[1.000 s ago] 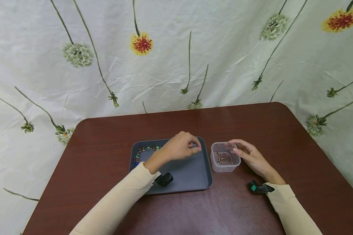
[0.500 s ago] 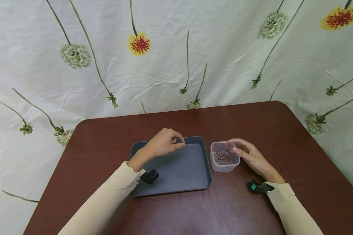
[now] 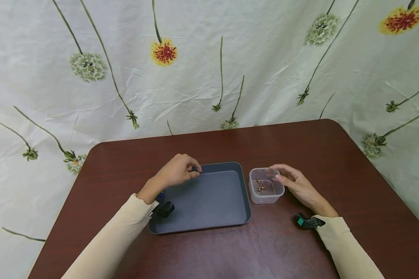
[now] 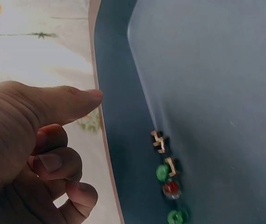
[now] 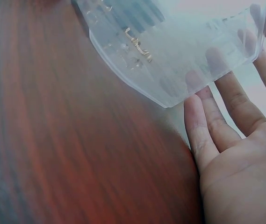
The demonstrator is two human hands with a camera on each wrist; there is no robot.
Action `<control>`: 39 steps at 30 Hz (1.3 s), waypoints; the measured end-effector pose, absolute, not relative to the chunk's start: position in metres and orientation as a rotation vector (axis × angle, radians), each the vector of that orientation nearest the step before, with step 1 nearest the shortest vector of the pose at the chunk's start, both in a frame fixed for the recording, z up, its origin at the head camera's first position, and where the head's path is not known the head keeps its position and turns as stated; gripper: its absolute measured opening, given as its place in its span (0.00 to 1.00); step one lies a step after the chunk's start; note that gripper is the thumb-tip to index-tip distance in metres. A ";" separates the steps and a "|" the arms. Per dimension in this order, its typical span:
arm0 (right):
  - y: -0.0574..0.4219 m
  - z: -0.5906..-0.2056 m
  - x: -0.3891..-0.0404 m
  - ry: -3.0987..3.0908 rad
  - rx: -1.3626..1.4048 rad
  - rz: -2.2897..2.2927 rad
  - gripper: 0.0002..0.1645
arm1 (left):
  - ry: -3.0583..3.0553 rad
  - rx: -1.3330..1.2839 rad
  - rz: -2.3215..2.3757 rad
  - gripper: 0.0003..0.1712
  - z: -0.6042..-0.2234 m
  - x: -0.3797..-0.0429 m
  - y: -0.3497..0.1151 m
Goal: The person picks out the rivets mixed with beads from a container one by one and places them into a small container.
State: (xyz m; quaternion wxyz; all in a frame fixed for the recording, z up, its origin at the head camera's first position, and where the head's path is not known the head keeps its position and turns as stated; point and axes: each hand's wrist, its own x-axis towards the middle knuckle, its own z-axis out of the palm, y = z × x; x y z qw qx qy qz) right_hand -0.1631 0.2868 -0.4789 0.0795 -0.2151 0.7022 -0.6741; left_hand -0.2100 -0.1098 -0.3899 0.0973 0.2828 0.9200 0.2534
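My left hand [image 3: 176, 170] hovers over the far left part of a grey tray [image 3: 209, 205], thumb stretched toward the index finger and the other fingers curled. I cannot tell whether it pinches something small. Below it, in the left wrist view, a row of beads lies along the tray's edge: a green bead [image 4: 162, 172], a red bead [image 4: 171, 189] and gold-and-dark pieces [image 4: 160, 142]. In the head view, hand and forearm hide most of this row. My right hand [image 3: 298, 186] holds the clear plastic container [image 3: 266, 199] at its right side, thumb at the rim, fingers along the wall.
A few gold pieces [image 3: 261, 188] lie inside the container, which stands right of the tray on a dark reddish-brown table [image 3: 209, 255]. Behind the table hangs a pale cloth [image 3: 195, 77] printed with flowers. Dark cameras are strapped to both wrists.
My left hand has swept left across the tray, from near its right end to the far left part, covering the bead row. The right hand stays at the container. The head view shifts slightly.
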 end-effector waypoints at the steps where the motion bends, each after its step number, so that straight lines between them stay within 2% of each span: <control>1: 0.287 -0.479 -0.163 2.103 -0.638 -2.017 0.21 | 2.731 0.830 0.736 0.08 -0.391 -0.210 -0.112; 14: 0.287 -0.478 -0.163 2.116 -0.611 -2.006 0.22 | 2.777 0.674 0.603 0.12 -0.400 -0.208 -0.117; 39: 0.287 -0.479 -0.164 2.074 -0.660 -2.032 0.21 | 2.752 0.651 0.565 0.11 -0.407 -0.211 -0.113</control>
